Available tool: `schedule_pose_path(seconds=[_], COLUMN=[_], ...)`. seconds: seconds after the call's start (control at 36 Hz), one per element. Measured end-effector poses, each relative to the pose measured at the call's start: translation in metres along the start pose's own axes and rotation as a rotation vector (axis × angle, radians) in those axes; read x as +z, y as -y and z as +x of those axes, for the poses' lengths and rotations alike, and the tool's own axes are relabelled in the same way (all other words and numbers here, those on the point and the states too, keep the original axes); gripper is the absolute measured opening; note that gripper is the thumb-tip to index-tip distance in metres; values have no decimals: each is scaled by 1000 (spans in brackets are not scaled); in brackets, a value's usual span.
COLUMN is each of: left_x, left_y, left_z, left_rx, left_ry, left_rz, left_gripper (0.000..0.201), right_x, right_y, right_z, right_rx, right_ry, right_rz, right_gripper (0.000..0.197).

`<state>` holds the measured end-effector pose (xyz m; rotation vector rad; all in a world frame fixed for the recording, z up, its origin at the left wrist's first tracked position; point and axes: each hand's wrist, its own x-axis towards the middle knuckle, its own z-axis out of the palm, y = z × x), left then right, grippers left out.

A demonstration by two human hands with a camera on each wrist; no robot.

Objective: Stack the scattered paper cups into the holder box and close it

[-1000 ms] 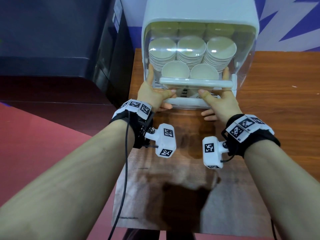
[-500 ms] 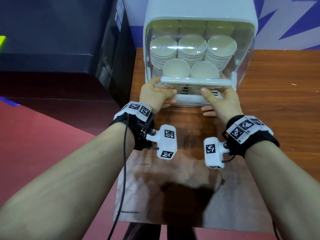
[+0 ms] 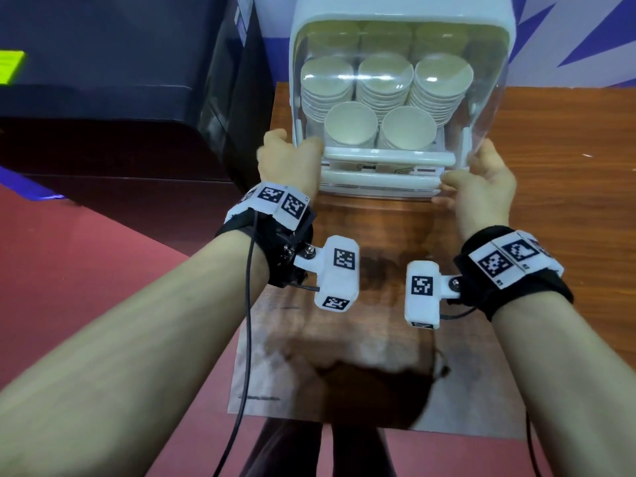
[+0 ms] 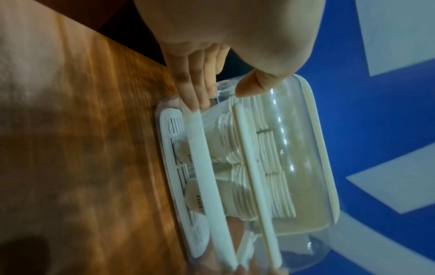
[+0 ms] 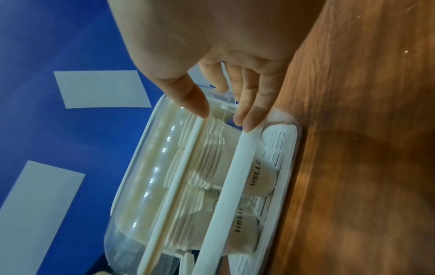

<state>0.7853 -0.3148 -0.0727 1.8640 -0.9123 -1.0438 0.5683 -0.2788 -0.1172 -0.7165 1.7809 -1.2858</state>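
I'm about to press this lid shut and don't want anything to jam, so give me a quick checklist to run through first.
1. Cups all in the box: ok; none show on the table.
2. Lid fully down: not ok; a gap shows between its bar and the base.
3. Both hands on the box: ok; the left hand grips the left corner and the right hand grips the right.
4. Fingers out of the gap: cannot tell; they lie at the bars' ends.
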Motion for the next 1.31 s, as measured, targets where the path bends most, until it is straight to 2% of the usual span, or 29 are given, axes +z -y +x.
schedule_pose_path(seconds=[0.08,0.11,0.19,0.31,0.44,0.58,0.78,0.83,0.92,1.0,1.08,1.19,1.31], left_x=[1,0,-6,-6,-6,0,0,-1,-2,0,0,-9,-31], left_y=[7,8,11,28,33,39,46,41,38,38,40,40,48], left_z=[-2,-3,-2,10,1,-2,3,-2,-5,-6,-3,1,7], left_rx=[239,270,253,297,300,317,350,390,527,614,605,564,357], left_ry=[98,163,286,343,355,321,316,272,158,170,202,242,360], left_rz=[125,122,80,-25,3,104,120,177,250,257,236,341,543], left_gripper=[78,85,100,109,119,123,126,126,115,114,117,120,116], right_x=[3,5,6,4,1,0,-3,-4,-4,-4,-5,-9,-25], right_y=[4,6,6,4,-1,-11,-15,-14,-9,-3,-2,1,22], right_z=[-11,-15,-23,-25,-31,-31,-24,-25,-26,-26,-29,-33,-45], right_rx=[-3,-3,-12,-25,-62,-90,-124,-146,-248,-316,-316,-270,-133], right_ry=[31,38,59,67,110,147,175,149,61,52,68,128,234], right_rz=[-94,-113,-182,-256,-351,-397,-431,-443,-452,-558,-630,-626,-787], right_gripper=[103,104,103,108,107,112,114,112,111,108,107,106,100])
